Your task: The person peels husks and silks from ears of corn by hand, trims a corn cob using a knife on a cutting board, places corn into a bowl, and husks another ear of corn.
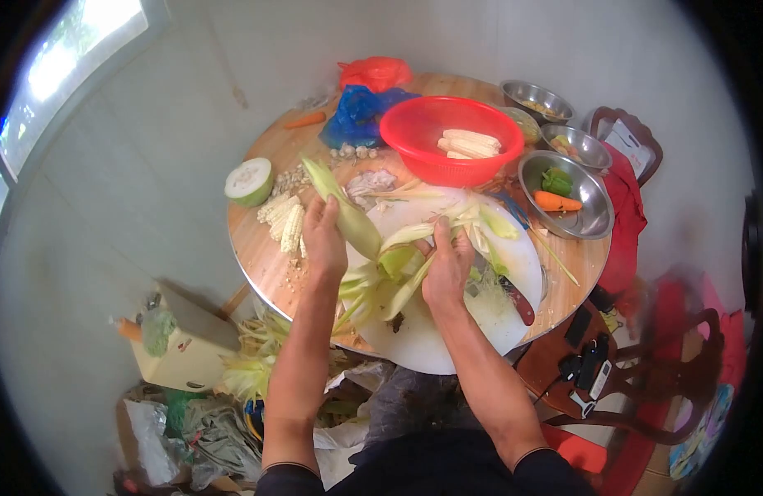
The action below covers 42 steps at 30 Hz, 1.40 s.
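Observation:
My left hand (325, 240) is closed on a pale green corn husk leaf (342, 202) that points up and to the left. My right hand (449, 260) pinches pale husk leaves (418, 236) over the white cutting board (472, 335). More loose husks (365, 289) hang between the two hands. A knife with a dark red handle (518, 302) lies on the board to the right of my right hand, near some corn silk (489, 302). Peeled corn cobs (292, 227) lie on the table left of my left hand.
A red basin (447, 169) holds peeled corn. Metal bowls (600, 211) with vegetables stand at the right. Half a melon (249, 182), a blue bag (356, 116) and a carrot (305, 120) are at the back left. A chair (670, 364) is at the lower right.

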Tool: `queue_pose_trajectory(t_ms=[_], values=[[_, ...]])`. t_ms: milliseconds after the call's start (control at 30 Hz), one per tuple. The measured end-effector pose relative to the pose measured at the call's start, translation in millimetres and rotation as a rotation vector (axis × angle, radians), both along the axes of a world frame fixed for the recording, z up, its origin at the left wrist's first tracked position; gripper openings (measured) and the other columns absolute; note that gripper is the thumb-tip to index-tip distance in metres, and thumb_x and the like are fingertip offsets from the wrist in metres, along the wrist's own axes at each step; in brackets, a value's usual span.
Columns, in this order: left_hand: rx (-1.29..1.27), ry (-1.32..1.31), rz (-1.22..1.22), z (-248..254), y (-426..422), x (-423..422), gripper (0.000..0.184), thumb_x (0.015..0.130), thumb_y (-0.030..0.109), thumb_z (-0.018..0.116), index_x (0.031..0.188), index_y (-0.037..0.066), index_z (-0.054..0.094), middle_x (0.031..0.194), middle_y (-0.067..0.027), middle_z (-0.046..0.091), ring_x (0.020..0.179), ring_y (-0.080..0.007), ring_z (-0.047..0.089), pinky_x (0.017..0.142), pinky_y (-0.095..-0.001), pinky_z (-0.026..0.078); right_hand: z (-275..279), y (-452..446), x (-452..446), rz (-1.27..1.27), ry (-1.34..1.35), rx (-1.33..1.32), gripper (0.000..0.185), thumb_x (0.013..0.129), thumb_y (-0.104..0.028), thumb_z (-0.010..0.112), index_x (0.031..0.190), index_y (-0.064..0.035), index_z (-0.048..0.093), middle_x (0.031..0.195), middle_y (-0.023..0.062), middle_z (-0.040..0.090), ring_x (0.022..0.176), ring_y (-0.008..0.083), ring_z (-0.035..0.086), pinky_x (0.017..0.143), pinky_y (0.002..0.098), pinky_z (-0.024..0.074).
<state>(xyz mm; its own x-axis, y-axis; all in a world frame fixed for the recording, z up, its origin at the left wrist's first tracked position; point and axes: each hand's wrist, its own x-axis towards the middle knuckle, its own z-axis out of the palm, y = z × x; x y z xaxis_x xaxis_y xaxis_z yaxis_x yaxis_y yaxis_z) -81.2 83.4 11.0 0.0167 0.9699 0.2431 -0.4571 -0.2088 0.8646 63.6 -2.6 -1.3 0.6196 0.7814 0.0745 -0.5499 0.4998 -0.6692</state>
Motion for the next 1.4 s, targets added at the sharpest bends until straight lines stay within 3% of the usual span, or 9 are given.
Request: queue_pose_trajectory(t_ms=[100,200,233,333,467,633,800,1100,1400], values=[[-0.02,-0.209,-0.115,-3,1,3,0.03,0.108,0.022,0.053,0.128,0.001,0.054,0.106,-0.0082,0.065,0.093,-0.0207,0.064,0.088,-0.0367,0.054,11,-7,-5,0.038,-0.081,0.099,0.019,0.107,-0.019,0.052,0.112,-0.0015,0.059,0.104,0.0073,0.066,0.092,0.0205,0.067,0.08,0.0343,0.0571],[-0.156,-0.174,-0.088,-5,-13,23,0.043,0.108,0.037,0.047,0.125,-0.001,0.056,0.105,-0.0121,0.064,0.098,-0.0209,0.062,0.087,-0.0392,0.052,25,-4,-15,0.186,-0.071,0.126,0.024,0.109,-0.025,0.049,0.102,-0.0031,0.058,0.09,0.0056,0.062,0.086,0.0178,0.062,0.079,0.0334,0.0535],[-0.155,-0.176,-0.088,-6,-14,28,0.043,0.108,0.037,0.047,0.125,-0.001,0.056,0.105,-0.0121,0.064,0.098,-0.0209,0.062,0.087,-0.0392,0.052,19,2,-19,0.191,-0.11,0.168,0.026,0.109,-0.026,0.047,0.096,-0.0054,0.054,0.082,0.0035,0.056,0.077,0.0148,0.056,0.07,0.0315,0.0488],[0.029,0.466,0.178,-28,-6,40,0.052,0.108,0.044,0.043,0.105,-0.003,0.065,0.092,-0.0113,0.065,0.084,-0.0184,0.062,0.072,-0.0362,0.05,17,-2,-25,0.239,-0.092,0.161,0.03,0.11,-0.029,0.046,0.086,-0.0101,0.047,0.069,-0.0008,0.043,0.061,0.0102,0.04,0.057,0.0287,0.0366],[-0.246,0.152,0.141,-14,19,18,0.053,0.107,0.048,0.043,0.101,-0.001,0.064,0.091,-0.013,0.065,0.077,-0.0231,0.064,0.067,-0.0405,0.052,-9,-26,-27,0.279,-0.131,0.046,0.036,0.109,-0.032,0.047,0.079,-0.014,0.04,0.059,-0.0056,0.027,0.05,0.0074,0.024,0.049,0.0281,0.0228],[-0.343,-0.262,0.284,-1,73,-25,0.048,0.109,0.045,0.04,0.113,0.002,0.06,0.094,-0.0103,0.063,0.081,-0.0221,0.065,0.067,-0.035,0.052,-39,-63,-24,0.385,0.101,-0.07,0.037,0.109,-0.035,0.047,0.079,-0.0148,0.041,0.057,-0.0058,0.027,0.047,0.0086,0.024,0.047,0.0285,0.0212],[-0.003,0.003,0.342,51,57,-44,0.045,0.11,0.045,0.04,0.104,0.004,0.056,0.089,-0.0066,0.06,0.077,-0.0185,0.061,0.066,-0.0352,0.051,-25,-38,-10,0.284,0.042,-0.134,0.037,0.109,-0.035,0.047,0.078,-0.015,0.042,0.058,-0.0064,0.028,0.048,0.0075,0.025,0.047,0.0274,0.0207],[0.372,-0.032,0.602,117,40,-69,0.044,0.11,0.045,0.04,0.098,0.004,0.051,0.079,-0.0079,0.059,0.066,-0.0186,0.06,0.059,-0.0329,0.051,14,35,20,0.207,0.189,-0.264,0.037,0.105,-0.046,0.053,0.089,-0.0129,0.047,0.06,-0.008,0.027,0.048,0.0068,0.025,0.046,0.0264,0.0205],[0.46,0.323,0.778,138,-11,-133,0.045,0.109,0.045,0.039,0.104,0.002,0.053,0.08,-0.0134,0.065,0.07,-0.0211,0.065,0.064,-0.0337,0.054,12,-14,-28,0.313,0.206,-0.1,0.038,0.108,-0.04,0.047,0.08,-0.0152,0.044,0.061,-0.0076,0.026,0.05,0.0069,0.023,0.049,0.0266,0.0233]])
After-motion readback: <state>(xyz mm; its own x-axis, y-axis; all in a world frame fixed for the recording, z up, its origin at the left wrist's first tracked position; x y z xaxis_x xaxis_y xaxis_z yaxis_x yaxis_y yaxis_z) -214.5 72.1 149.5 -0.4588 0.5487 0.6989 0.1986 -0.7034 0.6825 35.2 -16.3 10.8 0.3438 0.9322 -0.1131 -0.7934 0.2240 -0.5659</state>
